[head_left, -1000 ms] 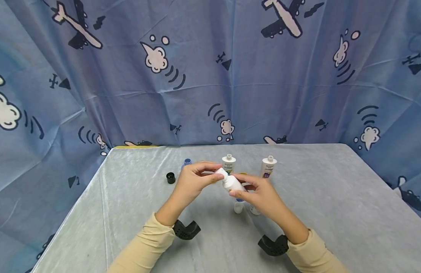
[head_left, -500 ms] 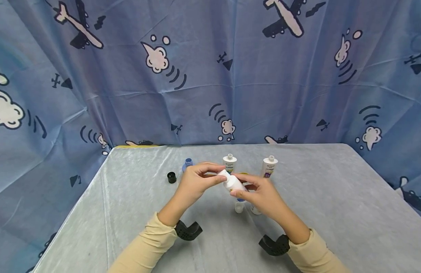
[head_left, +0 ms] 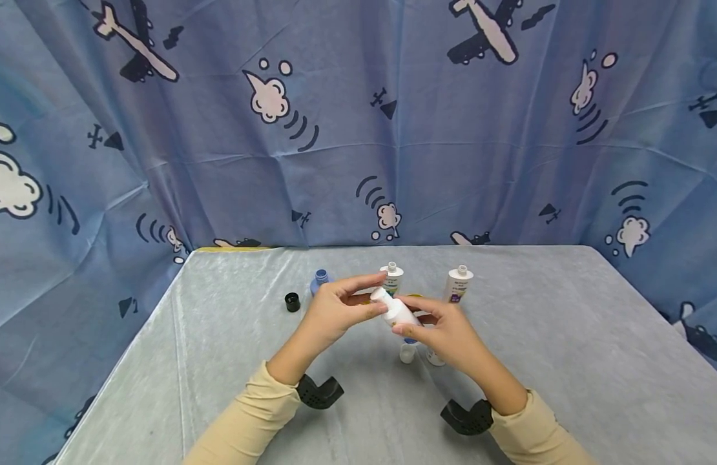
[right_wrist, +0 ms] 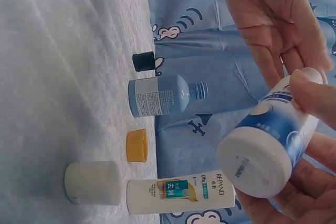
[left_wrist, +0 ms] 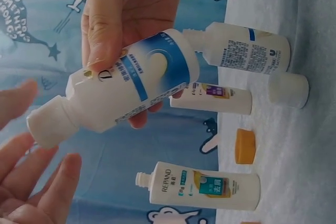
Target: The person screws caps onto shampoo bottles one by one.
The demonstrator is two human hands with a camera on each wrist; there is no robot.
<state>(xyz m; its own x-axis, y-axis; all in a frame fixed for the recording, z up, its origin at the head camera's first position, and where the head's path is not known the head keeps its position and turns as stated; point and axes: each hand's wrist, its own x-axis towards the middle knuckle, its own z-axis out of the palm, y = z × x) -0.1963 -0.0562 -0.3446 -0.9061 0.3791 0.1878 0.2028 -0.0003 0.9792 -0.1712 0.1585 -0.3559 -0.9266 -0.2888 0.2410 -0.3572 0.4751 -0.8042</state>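
My right hand (head_left: pixel 440 326) grips a white and blue bottle (left_wrist: pixel 149 80), tilted with its white cap (left_wrist: pixel 52 121) on and pointing toward the left hand. In the right wrist view the bottle's round base faces the camera. My left hand (head_left: pixel 343 307) is beside the cap with its fingers spread. In the left wrist view its thumb stands away from the cap, while fingertips (left_wrist: pixel 39 148) are right at the cap's lower edge. Behind the hands stand an uncapped REPAND bottle (left_wrist: pixel 205 187) and another uncapped white bottle (head_left: pixel 458 284).
A blue open bottle (right_wrist: pixel 163 95) stands near a black cap (right_wrist: pixel 144 61). A yellow cap (right_wrist: pixel 137 145) and a white cap (right_wrist: pixel 93 183) are on the grey cloth-covered table (head_left: pixel 230 361). A further white bottle (left_wrist: pixel 244 46) stands near the white cap. A patterned curtain (head_left: pixel 335 129) hangs behind.
My left hand's finger and thumb have come apart from around the cap, the index finger lifting. The right hand keeps holding the bottle in nearly the same place.
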